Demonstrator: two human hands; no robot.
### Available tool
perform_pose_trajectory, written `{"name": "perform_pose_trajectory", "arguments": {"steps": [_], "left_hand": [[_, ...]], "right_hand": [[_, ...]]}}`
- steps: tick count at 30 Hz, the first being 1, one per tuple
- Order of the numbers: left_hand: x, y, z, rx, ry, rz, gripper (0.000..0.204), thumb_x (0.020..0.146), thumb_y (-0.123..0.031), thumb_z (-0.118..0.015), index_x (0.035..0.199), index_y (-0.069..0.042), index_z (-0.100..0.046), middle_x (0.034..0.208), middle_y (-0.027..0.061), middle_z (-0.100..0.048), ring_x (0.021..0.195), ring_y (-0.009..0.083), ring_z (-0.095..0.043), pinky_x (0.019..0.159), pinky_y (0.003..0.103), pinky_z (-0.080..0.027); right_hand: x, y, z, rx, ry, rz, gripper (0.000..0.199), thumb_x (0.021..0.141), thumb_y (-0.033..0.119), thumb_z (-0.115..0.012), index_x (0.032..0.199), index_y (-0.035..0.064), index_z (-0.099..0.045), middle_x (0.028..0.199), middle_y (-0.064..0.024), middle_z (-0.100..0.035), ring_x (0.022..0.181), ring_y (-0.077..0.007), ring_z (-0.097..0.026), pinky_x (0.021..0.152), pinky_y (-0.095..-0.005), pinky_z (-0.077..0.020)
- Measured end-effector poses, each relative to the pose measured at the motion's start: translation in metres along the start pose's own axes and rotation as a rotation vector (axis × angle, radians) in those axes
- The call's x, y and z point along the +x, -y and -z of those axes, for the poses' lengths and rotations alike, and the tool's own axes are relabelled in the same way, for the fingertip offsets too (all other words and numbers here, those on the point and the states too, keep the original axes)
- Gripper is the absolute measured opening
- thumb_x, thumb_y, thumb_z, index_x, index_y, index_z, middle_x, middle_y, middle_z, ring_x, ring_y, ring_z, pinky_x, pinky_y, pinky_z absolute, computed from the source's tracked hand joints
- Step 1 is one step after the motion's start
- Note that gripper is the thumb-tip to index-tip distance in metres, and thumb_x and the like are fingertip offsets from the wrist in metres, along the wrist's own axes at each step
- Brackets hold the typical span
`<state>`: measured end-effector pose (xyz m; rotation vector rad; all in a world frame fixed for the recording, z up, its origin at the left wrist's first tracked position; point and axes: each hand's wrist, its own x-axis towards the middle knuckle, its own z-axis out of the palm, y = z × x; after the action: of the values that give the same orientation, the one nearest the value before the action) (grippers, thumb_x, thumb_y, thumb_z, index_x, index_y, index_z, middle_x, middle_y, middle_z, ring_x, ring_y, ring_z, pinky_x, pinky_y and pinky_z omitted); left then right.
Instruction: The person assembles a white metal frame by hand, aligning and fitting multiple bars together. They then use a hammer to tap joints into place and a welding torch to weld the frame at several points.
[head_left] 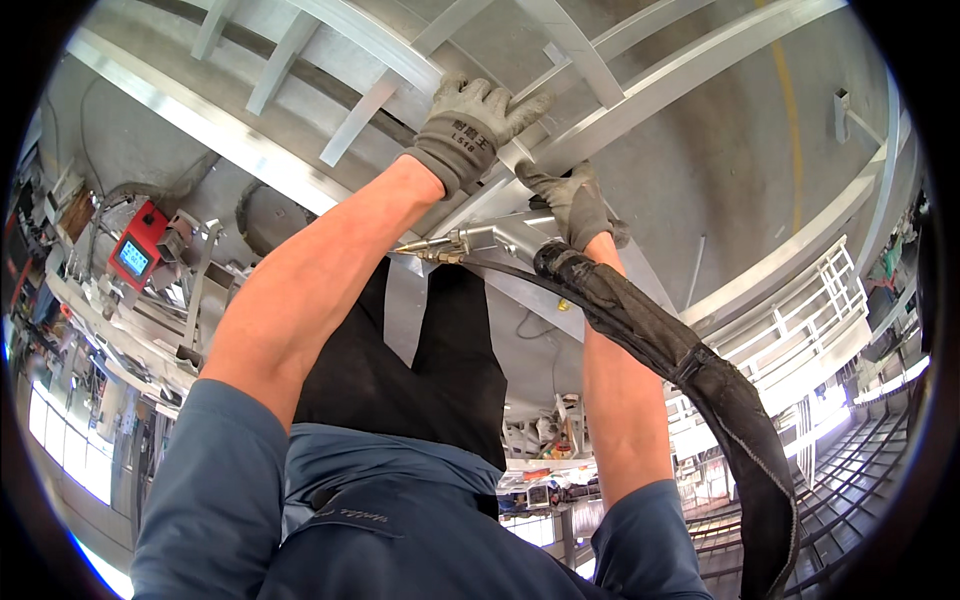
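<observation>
My left hand (466, 128), in a grey work glove, presses on a joint of a silver metal frame (590, 135), its fingers bent over a bar and its thumb stretched to the right. Close by on the right, my gloved right hand (572, 205) is closed around the dark grip of a welding gun (490, 240); the grip is mostly hidden under the glove. The gun's brass-coloured nozzle (432, 247) points left, below my left forearm. A thick black-sleeved hose (655, 330) leads from the gun across my right forearm to the lower right.
Flat metal bars (285, 62) stick out at upper left beside a long silver rail (200, 115). A red box with a lit screen (138, 245) stands at left. White railing-like frames (810, 300) lie at right. A yellow line (790, 120) crosses the grey floor.
</observation>
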<state>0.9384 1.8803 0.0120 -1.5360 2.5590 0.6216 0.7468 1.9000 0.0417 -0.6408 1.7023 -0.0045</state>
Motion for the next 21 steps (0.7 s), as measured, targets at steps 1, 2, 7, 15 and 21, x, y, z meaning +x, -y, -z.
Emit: {"name": "perform_pose_trajectory", "arguments": {"steps": [1, 2, 7, 15, 21], "left_hand": [[0.001, 0.000, 0.002, -0.004, 0.004, -0.004, 0.096, 0.069, -0.018, -0.078, 0.155, -0.027, -0.036, 0.111, 0.0041, -0.066, 0.105, 0.0262, -0.063, 0.099, 0.054, -0.042], [0.002, 0.000, 0.003, -0.003, 0.022, -0.011, 0.095, 0.070, -0.017, -0.077, 0.155, -0.027, -0.037, 0.109, 0.0039, -0.066, 0.104, 0.0258, -0.063, 0.098, 0.053, -0.042], [-0.001, 0.004, 0.001, -0.077, -0.063, -0.025, 0.093, 0.071, -0.015, -0.075, 0.155, -0.024, -0.038, 0.104, 0.0043, -0.067, 0.102, 0.0243, -0.064, 0.100, 0.048, -0.042], [-0.011, 0.011, 0.007, -0.142, -0.052, 0.014, 0.093, 0.071, -0.012, -0.074, 0.154, -0.012, -0.034, 0.105, 0.0091, -0.068, 0.105, 0.0281, -0.064, 0.104, 0.045, -0.039], [0.002, 0.006, 0.022, -0.240, 0.076, 0.057, 0.086, 0.074, -0.011, -0.072, 0.151, -0.007, -0.035, 0.110, 0.0129, -0.069, 0.111, 0.0313, -0.063, 0.103, 0.046, -0.041]], "right_hand": [[0.001, 0.000, -0.001, -0.027, -0.009, -0.009, 0.073, 0.073, 0.037, -0.091, 0.121, -0.0073, -0.058, 0.105, -0.0159, -0.072, 0.084, -0.0239, -0.070, 0.079, -0.0368, -0.0555], [0.001, 0.000, -0.001, -0.054, -0.018, -0.018, 0.073, 0.073, 0.038, -0.091, 0.120, -0.0075, -0.059, 0.104, -0.0158, -0.072, 0.082, -0.0237, -0.070, 0.077, -0.0368, -0.0555], [-0.016, 0.026, 0.002, -0.249, -0.041, -0.062, 0.072, 0.073, 0.037, -0.086, 0.122, -0.0082, -0.057, 0.103, -0.0185, -0.071, 0.085, -0.0252, -0.070, 0.080, -0.0358, -0.0548], [-0.044, -0.022, 0.014, 0.161, -0.209, 0.027, 0.034, 0.093, 0.017, -0.070, 0.117, -0.0036, -0.058, 0.093, -0.0106, -0.068, 0.086, -0.0183, -0.066, 0.077, -0.0282, -0.0526], [-0.104, -0.092, 0.039, 0.124, -0.242, 0.338, 0.034, 0.092, 0.014, -0.069, 0.121, -0.0004, -0.059, 0.113, -0.0061, -0.064, 0.104, -0.0147, -0.062, 0.090, -0.0305, -0.0511]]}}
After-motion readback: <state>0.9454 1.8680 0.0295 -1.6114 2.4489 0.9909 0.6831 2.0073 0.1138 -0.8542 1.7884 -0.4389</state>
